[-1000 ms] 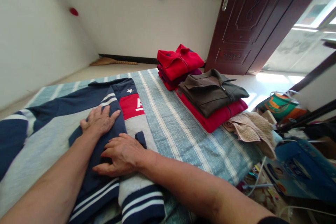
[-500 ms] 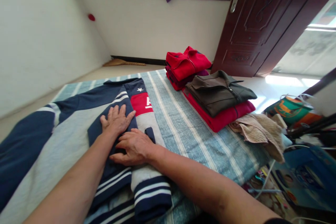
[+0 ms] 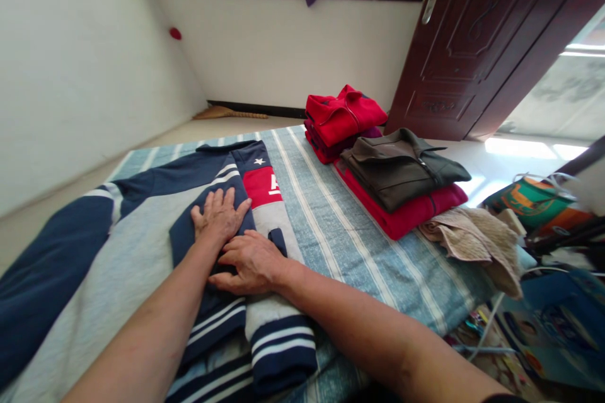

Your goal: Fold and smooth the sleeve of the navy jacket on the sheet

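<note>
Both hands lie flat, palms down, gripping nothing: left hand [image 3: 220, 217] and right hand [image 3: 250, 261] press a folded navy sleeve [image 3: 208, 264] onto the sweatshirt [image 3: 118, 252], holding the fold. The sweatshirt covers the bed's [image 3: 331, 233] left side; folded clothes [image 3: 392, 176] stack along its far right edge.

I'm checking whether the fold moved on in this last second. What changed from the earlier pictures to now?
Little changed. The left hand and right hand stay flat on the folded navy sleeve of the sweatshirt, now closer together. Nothing was gripped or released. The view shifted; the stacked clothes stayed put.
</note>
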The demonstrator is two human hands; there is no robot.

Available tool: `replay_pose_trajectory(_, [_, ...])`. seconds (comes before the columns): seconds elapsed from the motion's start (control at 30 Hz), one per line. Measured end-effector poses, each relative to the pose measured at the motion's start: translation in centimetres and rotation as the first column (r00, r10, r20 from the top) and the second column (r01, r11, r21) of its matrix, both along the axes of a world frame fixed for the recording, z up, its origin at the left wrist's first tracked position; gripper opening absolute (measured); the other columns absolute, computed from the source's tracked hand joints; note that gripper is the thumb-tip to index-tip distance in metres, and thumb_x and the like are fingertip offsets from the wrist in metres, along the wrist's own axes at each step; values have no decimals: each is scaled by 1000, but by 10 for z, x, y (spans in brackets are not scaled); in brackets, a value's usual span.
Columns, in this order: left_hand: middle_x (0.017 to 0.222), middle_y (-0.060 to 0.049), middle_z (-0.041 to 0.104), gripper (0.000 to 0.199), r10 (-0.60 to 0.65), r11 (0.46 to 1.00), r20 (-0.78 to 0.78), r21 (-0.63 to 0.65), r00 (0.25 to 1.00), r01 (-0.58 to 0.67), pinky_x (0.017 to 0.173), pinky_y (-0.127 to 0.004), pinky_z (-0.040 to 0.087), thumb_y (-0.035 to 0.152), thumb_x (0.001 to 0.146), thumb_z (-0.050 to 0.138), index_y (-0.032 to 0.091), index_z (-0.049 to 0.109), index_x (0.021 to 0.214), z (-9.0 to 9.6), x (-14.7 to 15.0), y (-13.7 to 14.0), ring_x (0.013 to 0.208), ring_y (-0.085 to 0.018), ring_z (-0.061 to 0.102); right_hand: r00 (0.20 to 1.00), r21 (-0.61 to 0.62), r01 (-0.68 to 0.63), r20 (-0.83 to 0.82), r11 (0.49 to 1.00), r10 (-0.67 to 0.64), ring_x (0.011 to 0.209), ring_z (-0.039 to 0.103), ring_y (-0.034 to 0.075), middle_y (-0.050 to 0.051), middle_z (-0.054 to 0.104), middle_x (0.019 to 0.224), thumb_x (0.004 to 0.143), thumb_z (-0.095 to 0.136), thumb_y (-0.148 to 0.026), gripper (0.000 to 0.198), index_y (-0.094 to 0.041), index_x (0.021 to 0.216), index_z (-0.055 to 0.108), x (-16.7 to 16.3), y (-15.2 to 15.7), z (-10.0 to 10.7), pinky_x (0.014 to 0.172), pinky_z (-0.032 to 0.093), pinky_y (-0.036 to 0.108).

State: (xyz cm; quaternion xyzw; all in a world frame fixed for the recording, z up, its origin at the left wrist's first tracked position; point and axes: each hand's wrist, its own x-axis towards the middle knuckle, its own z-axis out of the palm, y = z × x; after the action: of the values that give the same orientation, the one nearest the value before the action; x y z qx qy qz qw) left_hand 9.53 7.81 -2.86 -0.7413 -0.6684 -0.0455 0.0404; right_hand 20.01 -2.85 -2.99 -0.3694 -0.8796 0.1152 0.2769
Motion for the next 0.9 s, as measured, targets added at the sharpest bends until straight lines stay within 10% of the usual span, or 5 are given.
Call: replay_pose_trajectory(0.9, [153,-12,30,67,20,999,7,26,1000,-20,112,-53,18,58,92,24,19,34,146,-7,-7,-7,143,-28,21,995,-45,27,-94,999,-32,95,59,19,4,69,93,83,63,-34,18,-17,85,70,-7,-13,1,90,35,34])
